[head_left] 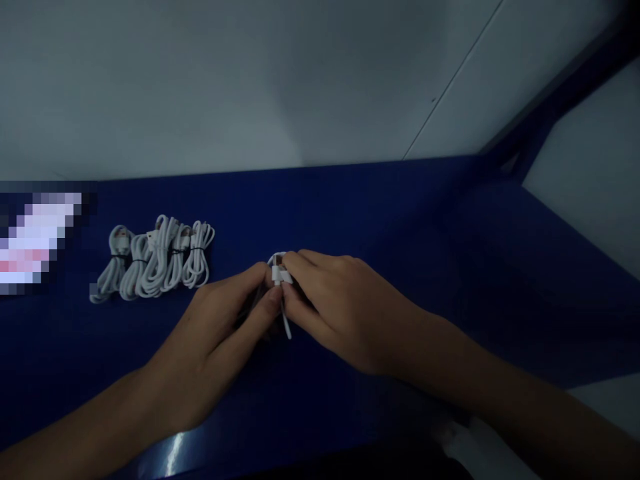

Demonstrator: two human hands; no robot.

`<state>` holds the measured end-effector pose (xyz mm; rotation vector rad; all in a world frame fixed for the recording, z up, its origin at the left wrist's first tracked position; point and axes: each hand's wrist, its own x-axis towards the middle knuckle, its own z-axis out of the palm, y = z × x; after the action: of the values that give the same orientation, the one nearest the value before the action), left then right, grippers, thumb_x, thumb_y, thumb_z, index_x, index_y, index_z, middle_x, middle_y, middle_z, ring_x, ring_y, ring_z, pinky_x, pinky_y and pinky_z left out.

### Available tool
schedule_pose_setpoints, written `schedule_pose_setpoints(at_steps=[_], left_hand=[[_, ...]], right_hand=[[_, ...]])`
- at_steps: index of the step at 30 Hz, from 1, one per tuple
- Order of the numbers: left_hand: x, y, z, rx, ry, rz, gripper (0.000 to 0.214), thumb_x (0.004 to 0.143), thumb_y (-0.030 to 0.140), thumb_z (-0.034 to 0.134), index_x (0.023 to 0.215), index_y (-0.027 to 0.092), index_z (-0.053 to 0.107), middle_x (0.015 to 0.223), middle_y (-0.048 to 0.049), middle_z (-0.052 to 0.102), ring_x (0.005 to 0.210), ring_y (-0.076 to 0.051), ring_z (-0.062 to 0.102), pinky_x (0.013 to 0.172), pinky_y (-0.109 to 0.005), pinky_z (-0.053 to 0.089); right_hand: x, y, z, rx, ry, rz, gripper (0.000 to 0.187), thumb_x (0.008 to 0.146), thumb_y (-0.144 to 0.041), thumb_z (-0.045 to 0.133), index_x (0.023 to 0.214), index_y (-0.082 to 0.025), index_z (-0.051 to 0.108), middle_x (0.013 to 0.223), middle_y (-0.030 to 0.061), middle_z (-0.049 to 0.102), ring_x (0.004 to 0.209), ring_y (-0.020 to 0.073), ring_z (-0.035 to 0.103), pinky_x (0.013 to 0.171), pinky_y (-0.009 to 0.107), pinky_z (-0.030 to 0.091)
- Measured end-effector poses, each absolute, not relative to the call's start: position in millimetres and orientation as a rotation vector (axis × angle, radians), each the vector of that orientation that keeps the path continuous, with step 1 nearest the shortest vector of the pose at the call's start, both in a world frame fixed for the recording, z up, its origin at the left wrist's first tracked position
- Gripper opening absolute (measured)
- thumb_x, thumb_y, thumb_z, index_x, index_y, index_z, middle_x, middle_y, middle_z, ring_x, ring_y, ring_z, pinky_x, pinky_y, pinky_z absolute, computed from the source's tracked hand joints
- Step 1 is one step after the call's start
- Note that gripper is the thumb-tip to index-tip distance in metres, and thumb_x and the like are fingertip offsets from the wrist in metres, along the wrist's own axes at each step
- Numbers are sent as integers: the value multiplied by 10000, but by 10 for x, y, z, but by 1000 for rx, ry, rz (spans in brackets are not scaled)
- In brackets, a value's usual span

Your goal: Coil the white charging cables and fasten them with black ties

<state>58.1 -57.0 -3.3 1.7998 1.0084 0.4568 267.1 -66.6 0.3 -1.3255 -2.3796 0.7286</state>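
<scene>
Between my two hands is a white USB cable (278,274), its metal plug facing up and a short length of cord hanging below. My left hand (220,327) pinches it from the left with thumb and fingertips. From the right, my right hand (345,303) closes its thumb and fingers on the same cable near the plug. Most of the cord is hidden behind the fingers. To the left lies a row of several coiled white cables (159,257), some bound with dark ties, touching one another.
The cables lie on a shiny blue table (320,207). A pale wall (200,80) rises behind its far edge. At the far left is a bright, pixelated object (40,233). A dark blue frame (537,127) stands at the right.
</scene>
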Motion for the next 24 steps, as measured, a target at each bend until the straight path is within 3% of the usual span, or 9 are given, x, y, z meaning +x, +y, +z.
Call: schedule_pose_setpoints(at_steps=[10,24], left_hand=[[585,-568,-29,1829,1010,456,284,1139,418,502,941,250,619,821,21,642,690,-167,583,586,-285,467],[575,-579,-22,1834,1020,458,272,1137,403,510,937,257,621,808,26,640,674,-165,576,574,-278,468]], right_hand=[[2654,-695,48,-1367,-2391,736,163,1136,-207,487,1097,-130,625,973,64,682,775,180,614,722,348,477],[2646,-708,63,-1384,-2443,712,140,1123,-182,487,1035,-149,591,963,73,673,740,169,587,676,339,472]])
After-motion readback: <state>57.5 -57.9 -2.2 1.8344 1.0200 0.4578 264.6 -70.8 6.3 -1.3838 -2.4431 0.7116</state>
